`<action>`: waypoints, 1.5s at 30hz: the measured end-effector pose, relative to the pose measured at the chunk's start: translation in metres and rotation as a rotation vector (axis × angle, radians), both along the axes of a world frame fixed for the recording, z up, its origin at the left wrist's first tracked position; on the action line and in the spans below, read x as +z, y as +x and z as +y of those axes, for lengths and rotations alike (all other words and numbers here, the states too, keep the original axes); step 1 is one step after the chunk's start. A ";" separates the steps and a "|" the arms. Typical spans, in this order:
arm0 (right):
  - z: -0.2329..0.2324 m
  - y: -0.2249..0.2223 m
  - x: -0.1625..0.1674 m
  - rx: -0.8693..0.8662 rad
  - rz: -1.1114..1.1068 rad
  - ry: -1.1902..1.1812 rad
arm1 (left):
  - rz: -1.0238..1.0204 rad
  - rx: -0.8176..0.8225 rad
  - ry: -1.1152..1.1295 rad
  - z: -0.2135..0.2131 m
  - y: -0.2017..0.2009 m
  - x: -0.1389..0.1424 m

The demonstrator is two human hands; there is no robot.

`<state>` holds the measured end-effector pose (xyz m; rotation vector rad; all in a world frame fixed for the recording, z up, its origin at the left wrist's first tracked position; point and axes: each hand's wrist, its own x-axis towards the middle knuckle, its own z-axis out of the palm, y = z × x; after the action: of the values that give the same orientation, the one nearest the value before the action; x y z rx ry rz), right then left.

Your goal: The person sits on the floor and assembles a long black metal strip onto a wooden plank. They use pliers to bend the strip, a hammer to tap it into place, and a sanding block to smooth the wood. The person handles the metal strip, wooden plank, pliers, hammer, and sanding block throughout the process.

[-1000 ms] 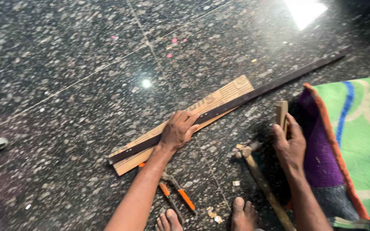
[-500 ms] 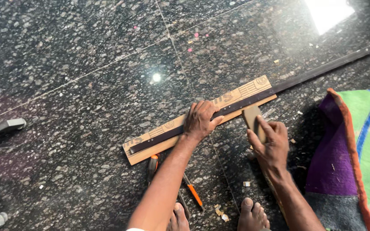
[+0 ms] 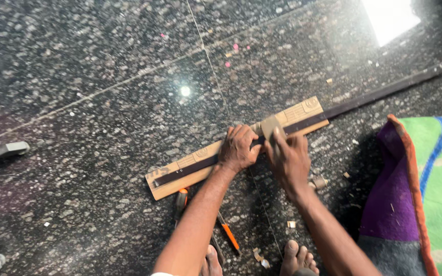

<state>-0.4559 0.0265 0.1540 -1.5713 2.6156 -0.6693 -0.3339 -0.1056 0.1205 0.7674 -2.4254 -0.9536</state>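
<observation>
The left hand [image 3: 239, 148] presses flat, fingers spread, on the dark strip [image 3: 333, 110] lying along the wooden plank [image 3: 180, 176]. Just beside it, the right hand [image 3: 288, 161] grips a small wooden block [image 3: 270, 127] (plank's far edge faces bare floor [image 3: 103, 76]).

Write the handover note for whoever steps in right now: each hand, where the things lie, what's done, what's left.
Left hand: pressing down on the dark strip where it lies along the wooden board on the stone floor.
Right hand: gripping a small wooden block set against the strip.
Pliers with orange handles lie near the feet; a colourful cloth is at the right.
Done: strip laid along the board and held.
Left: whatever the block is for; no mark or cut shows yet.
</observation>
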 end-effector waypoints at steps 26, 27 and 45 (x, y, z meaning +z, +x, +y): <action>-0.012 0.002 0.013 0.007 -0.014 -0.072 | 0.065 -0.036 -0.006 0.000 0.002 -0.023; -0.012 0.003 0.014 0.032 -0.013 -0.100 | 0.073 -0.042 -0.007 0.000 0.001 -0.023; -0.004 -0.003 -0.001 -0.016 0.031 -0.038 | 0.047 -0.060 0.003 0.002 0.000 -0.021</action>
<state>-0.4591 0.0222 0.1532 -1.5852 2.6563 -0.7048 -0.3338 -0.1036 0.0995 0.6689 -2.4190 -0.9870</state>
